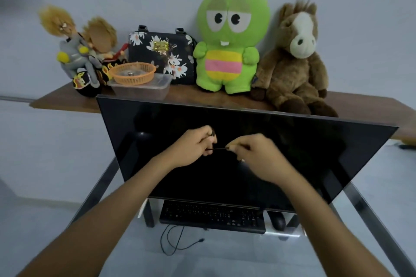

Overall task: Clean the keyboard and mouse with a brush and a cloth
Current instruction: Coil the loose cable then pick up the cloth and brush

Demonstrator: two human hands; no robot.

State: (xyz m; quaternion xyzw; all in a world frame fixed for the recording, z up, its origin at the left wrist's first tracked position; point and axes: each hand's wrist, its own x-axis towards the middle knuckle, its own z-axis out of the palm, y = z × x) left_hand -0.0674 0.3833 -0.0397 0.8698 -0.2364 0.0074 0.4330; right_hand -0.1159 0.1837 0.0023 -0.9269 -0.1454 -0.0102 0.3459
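While hands (221, 148) pinch something thin, keyboard (212, 216) well below.

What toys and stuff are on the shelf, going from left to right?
Yellow-haired dolls → orange basket → flowery bag → green plush → brown horse plush.

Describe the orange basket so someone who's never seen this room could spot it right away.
Start at the big black monitor and look just above its top left corner, to the wooden shelf lined with soft toys. The orange basket sits on a clear plastic container, between the doll figures and the floral handbag. It is the only round, orange, slotted thing there.
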